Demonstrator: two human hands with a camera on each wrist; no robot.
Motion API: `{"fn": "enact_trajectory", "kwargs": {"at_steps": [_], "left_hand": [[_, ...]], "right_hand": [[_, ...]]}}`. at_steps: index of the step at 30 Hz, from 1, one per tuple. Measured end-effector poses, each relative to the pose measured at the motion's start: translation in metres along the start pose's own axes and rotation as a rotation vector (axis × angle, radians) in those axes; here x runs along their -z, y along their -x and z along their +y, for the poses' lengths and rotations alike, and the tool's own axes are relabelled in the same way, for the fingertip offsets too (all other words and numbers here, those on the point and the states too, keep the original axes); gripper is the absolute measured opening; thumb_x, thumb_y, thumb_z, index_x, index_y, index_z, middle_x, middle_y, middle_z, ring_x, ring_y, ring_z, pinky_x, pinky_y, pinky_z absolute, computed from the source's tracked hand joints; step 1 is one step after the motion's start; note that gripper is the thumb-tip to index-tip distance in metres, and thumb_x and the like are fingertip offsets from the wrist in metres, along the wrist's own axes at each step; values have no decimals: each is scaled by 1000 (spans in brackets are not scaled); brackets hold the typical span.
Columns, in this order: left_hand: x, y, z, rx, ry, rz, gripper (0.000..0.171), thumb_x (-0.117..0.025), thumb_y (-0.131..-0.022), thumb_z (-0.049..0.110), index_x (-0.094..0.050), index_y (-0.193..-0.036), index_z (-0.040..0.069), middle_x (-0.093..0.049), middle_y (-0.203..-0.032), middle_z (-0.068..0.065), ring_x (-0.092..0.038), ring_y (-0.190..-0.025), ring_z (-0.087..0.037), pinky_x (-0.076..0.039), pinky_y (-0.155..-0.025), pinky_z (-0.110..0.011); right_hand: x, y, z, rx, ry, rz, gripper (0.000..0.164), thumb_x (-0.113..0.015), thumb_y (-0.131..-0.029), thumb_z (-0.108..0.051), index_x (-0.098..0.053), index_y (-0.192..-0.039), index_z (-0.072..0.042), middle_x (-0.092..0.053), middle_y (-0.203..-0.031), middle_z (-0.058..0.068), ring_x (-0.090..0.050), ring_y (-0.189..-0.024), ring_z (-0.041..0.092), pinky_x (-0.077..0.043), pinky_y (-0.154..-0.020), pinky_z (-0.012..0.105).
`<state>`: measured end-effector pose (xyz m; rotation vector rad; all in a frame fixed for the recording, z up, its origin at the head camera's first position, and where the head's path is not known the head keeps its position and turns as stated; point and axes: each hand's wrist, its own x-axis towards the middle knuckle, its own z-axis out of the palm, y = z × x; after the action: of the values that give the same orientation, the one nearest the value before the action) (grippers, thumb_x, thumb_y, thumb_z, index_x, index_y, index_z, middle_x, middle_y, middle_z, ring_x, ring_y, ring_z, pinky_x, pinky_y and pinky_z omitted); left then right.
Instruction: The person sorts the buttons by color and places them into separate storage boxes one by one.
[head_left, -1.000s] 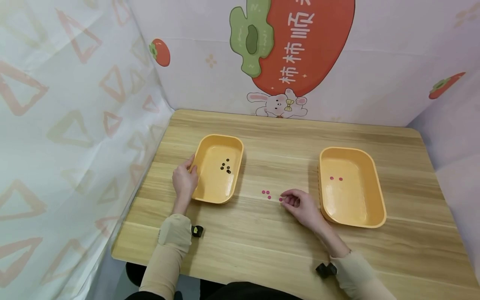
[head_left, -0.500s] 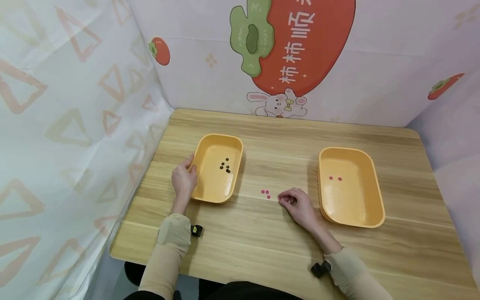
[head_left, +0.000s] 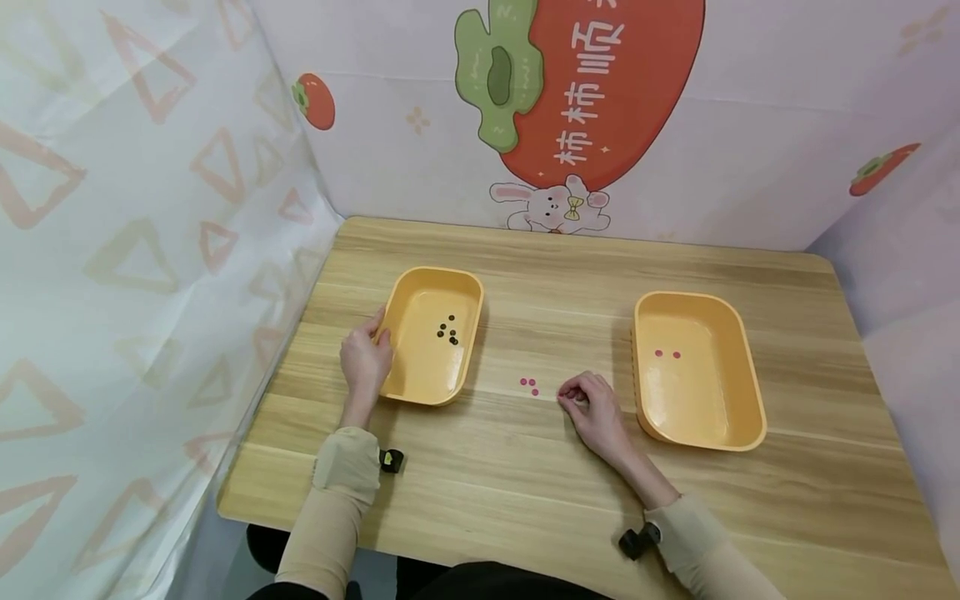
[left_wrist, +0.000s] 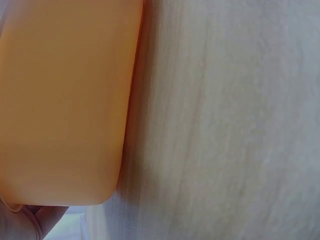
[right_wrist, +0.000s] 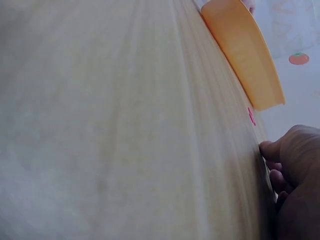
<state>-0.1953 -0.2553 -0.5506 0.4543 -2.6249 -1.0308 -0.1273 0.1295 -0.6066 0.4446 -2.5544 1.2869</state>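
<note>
My left hand (head_left: pixel 365 358) grips the left rim of a yellow plastic bin (head_left: pixel 420 367), thumb over the edge and fingers along the outside. Several small black round pieces (head_left: pixel 453 341) lie inside that bin. My right hand (head_left: pixel 602 423) is low over the table, thumb and forefinger pinching a small pink disc, nearly all hidden by the fingertips. To its left, 3 pink discs (head_left: pixel 532 382) lie close together on the wood. The right wrist view shows the curled right fingers (right_wrist: pixel 278 172) right at the tabletop, with those discs beyond.
A second yellow bin (head_left: pixel 697 408) stands to the right of my right hand, with two pink discs (head_left: pixel 658 353) in it. The wooden table (head_left: pixel 465 500) meets a printed wall at the back and a cloth at the left.
The right thumb and forefinger have closed over the single pink disc, which showed plainly at the fingertips before. My left hand keeps its grip on the bin; the head view shifts slightly.
</note>
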Motion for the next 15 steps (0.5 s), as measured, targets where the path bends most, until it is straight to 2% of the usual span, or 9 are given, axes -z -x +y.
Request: {"fn": "enact_trajectory", "kwargs": {"at_steps": [3, 8, 10, 12, 15], "left_hand": [[3, 2, 5, 1, 12, -5, 44, -68, -102, 5, -71, -146, 12, -76, -134, -24, -72, -125, -51, -59, -100, -67], [-12, -9, -19, -16, -7, 14, 45, -70, -101, 7, -72, -145, 16, -78, -132, -21, -75, -120, -49, -60, -95, -65], [-12, -10, -21, -16, -6, 13, 45, -70, -101, 7, -72, -145, 16, -78, -131, -21, -75, -120, -49, -61, -94, -65], [-10, -8, -18, -19, -6, 8, 45, -70, -101, 8, -73, -144, 16, -78, -131, -21, -75, -120, -49, -61, -93, -64], [1, -1, -1, -6, 3, -4, 45, -68, -101, 6, -72, -145, 13, -76, -133, -22, -74, -122, -51, -60, -96, -65]], "right_hand": [[-1, 0, 1, 14, -28, 23, 19, -83, -87, 11, -73, -94, -4, -72, -89, 8, -61, -83, 20, -48, -77, 20], [1, 2, 2, -35, -101, 22, 16, -80, -89, 12, -75, -97, 0, -73, -87, 9, -63, -80, 15, -50, -74, 16], [2, 2, 1, -58, -114, 15, 15, -80, -90, 11, -76, -99, 0, -73, -88, 9, -63, -82, 12, -51, -75, 16], [3, 2, 1, -79, -125, 8, 15, -80, -90, 10, -78, -99, -1, -74, -89, 8, -63, -83, 10, -51, -76, 15], [4, 2, -1, -104, -148, -3, 14, -81, -90, 10, -80, -100, -1, -75, -90, 9, -63, -84, 6, -52, -76, 15]]}}
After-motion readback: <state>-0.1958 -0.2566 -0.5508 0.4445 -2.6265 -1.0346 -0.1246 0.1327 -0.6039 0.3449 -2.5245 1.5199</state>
